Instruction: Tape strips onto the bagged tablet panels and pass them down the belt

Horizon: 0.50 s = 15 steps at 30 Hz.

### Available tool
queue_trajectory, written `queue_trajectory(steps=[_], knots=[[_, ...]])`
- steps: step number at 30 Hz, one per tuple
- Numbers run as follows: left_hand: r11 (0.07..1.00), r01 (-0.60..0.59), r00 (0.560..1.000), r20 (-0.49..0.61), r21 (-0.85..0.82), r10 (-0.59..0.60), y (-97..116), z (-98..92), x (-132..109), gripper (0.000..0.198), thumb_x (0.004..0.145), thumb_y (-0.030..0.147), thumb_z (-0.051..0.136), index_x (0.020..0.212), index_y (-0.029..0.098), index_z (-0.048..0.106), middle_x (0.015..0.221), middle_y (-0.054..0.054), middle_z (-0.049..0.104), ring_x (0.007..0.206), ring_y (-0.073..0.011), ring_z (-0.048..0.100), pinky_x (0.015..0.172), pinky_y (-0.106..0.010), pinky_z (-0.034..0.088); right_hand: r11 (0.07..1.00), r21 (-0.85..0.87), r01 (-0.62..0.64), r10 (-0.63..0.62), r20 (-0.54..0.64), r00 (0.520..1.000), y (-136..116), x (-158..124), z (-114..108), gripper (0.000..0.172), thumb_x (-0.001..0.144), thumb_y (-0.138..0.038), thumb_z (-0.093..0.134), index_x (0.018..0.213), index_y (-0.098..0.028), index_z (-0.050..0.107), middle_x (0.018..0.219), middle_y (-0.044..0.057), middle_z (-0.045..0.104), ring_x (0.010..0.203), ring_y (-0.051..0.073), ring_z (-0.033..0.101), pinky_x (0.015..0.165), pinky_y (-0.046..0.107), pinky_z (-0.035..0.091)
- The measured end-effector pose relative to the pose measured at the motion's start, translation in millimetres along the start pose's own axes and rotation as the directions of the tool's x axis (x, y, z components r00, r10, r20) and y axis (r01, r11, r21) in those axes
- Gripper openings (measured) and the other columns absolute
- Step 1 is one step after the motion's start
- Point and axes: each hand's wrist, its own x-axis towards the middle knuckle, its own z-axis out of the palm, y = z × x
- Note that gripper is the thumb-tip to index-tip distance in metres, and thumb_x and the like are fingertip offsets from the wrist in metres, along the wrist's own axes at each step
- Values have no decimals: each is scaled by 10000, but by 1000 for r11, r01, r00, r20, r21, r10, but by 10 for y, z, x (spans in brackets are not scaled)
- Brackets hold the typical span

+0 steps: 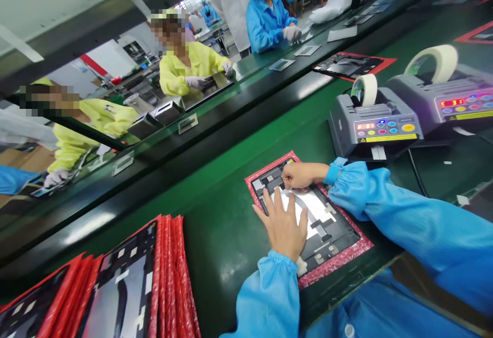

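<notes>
We see the left hand (285,225) laid palm-down with its fingers fanned wide, tips pressing on the bright middle of the panel (341,235); nothing in its grasp, just flat contact; and up at the far end, the right hand (302,174) has its fingers curled in tight, knuckles bent, tips down at the panel's surface; whether they pinch anything, we cannot tell! The panel itself, lying flat between us and the tape dispensers (379,122), shows a black border around a shiny silver-white centre, with a dark strip running across and small pale patches near the ends; beneath it we spot a red bubble sheet (346,258), showing on all sides, spread on the green bench (215,256); off to our left, similar panels stand stacked in red wrap (173,271).
</notes>
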Motion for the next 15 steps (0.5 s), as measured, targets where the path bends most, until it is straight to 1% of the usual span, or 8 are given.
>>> queue_trajectory(steps=[3,5,7,9,11,12,14,15], knots=[[1000,-22,1000,12,5,22,10,-7,11,438,860,427,444,1253,249,517,1427,-83,340,1352,-370,128,1008,-702,112,998,-55,3,-6,-42,999,-18,-5,23,82,618,-102,535,579,-130,602,515,35,614,409,141,546,411,216,381],[998,-57,998,27,7,57,-1,11,12,446,879,423,403,1277,241,492,1428,-67,345,1356,-356,125,1013,-705,80,995,-103,6,-16,-98,995,-41,-6,42,82,601,-93,552,538,-128,593,527,52,614,458,158,560,447,230,381],[995,-98,994,40,8,97,-23,37,12,462,892,424,368,1299,227,464,1427,-64,350,1356,-340,136,1016,-707,52,989,-148,-2,-24,-170,985,-64,-18,64,91,612,-108,572,524,-125,587,558,79,616,536,183,576,489,248,378],[993,-113,992,54,20,112,-47,55,21,469,896,419,353,1303,210,455,1423,-69,356,1356,-331,147,1017,-706,47,981,-196,-14,-42,-279,959,-78,-70,88,78,641,-159,603,573,-120,602,646,108,632,631,210,584,522,261,367],[992,-125,990,69,33,123,-65,56,43,470,896,412,347,1299,197,456,1425,-63,353,1359,-332,132,1020,-702,63,973,-229,-6,-93,-420,903,-74,-199,114,97,668,-220,633,656,-125,619,713,105,635,676,209,573,534,259,353],[989,-143,987,76,33,141,-73,52,58,470,895,407,344,1298,193,456,1429,-56,347,1363,-335,115,1022,-698,75,975,-221,16,-126,-493,861,-63,-304,126,116,688,-247,638,691,-133,623,711,87,630,666,192,564,536,254,350],[980,-199,976,90,16,197,-87,44,91,469,892,397,344,1301,191,450,1439,-42,330,1368,-338,81,1030,-686,95,986,-138,94,-161,-632,758,-12,-601,144,144,744,-290,619,724,-148,627,642,41,605,598,148,534,531,240,354],[974,-226,970,96,2,225,-95,42,105,468,891,387,346,1305,193,444,1444,-38,321,1370,-335,70,1036,-676,101,988,-68,140,-147,-696,703,30,-786,147,166,772,-309,603,727,-152,630,609,25,590,564,131,516,525,235,360]])
